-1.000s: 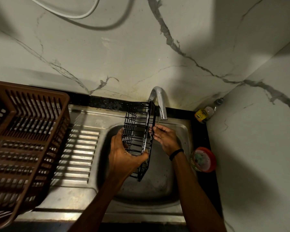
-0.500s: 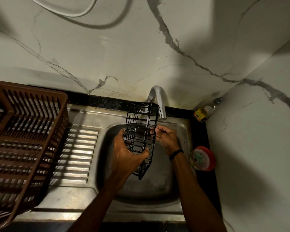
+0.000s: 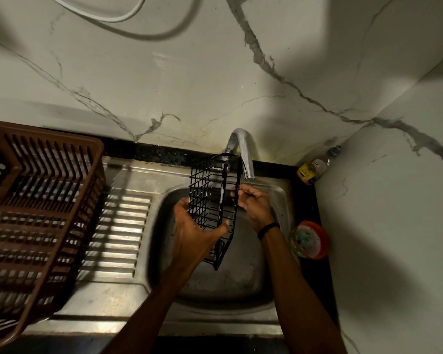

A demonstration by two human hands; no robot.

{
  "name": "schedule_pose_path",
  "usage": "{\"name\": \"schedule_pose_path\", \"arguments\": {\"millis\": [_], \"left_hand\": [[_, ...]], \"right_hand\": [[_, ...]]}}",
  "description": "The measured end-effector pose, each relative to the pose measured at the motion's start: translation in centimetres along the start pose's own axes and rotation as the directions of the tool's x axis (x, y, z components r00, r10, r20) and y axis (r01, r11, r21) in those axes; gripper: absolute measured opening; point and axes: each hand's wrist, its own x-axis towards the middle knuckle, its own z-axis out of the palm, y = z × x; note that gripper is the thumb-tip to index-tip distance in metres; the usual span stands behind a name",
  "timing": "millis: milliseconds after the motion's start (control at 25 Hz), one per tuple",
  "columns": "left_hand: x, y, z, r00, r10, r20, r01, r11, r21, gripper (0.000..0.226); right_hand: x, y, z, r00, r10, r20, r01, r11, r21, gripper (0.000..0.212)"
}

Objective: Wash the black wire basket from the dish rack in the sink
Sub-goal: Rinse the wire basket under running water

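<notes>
Black wire basket (image 3: 223,192) held on edge over the sink (image 3: 241,282), just under the tap (image 3: 243,149).

Both hands have it. The left hand (image 3: 192,231) comes up from 6 o'clock, fingers curled round the basket's 9 o'clock side and thumb hooked over the near edge. The right hand (image 3: 253,203), at the basket's 3 o'clock, pinches the rim wire with its fingertips; there's a dark band on that wrist. The bottle (image 3: 312,169) at 2 o'clock of the sink has a yellow label, way too blurry to read.
</notes>
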Motion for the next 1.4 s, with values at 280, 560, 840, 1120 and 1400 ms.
{"name": "schedule_pose_path", "arguments": {"millis": [280, 560, 840, 1120, 1400], "left_hand": [[0.1, -0.3, 0.5, 0.998, -0.056, -0.031, 0.056, 0.998, 0.001, 0.111], [0.4, -1.4, 0.5, 0.995, -0.103, -0.013, 0.103, 0.994, -0.041, 0.106], [0.8, -1.8, 0.4, 0.993, -0.065, -0.098, 0.065, 0.998, -0.003, 0.113], [0.7, -0.6, -0.1, 0.991, -0.022, -0.13, 0.013, 0.997, -0.07, 0.105], [0.5, -0.4, 0.3, 0.989, -0.012, -0.151, -0.007, 0.992, -0.126, 0.097]], "right_hand": [[0.4, -1.3, 0.2, 0.989, -0.145, 0.024, 0.146, 0.987, -0.071, 0.027], [0.9, -0.1, -0.4, 0.985, -0.147, 0.086, 0.164, 0.958, -0.237, 0.026], [-0.3, -0.6, -0.1, 0.977, -0.188, 0.104, 0.21, 0.936, -0.283, 0.023], [-0.7, 1.5, -1.1, 0.97, -0.198, 0.14, 0.243, 0.778, -0.579, 0.012], [0.1, -0.3, -0.5, 0.948, -0.205, 0.244, 0.313, 0.741, -0.594, 0.01]]}}
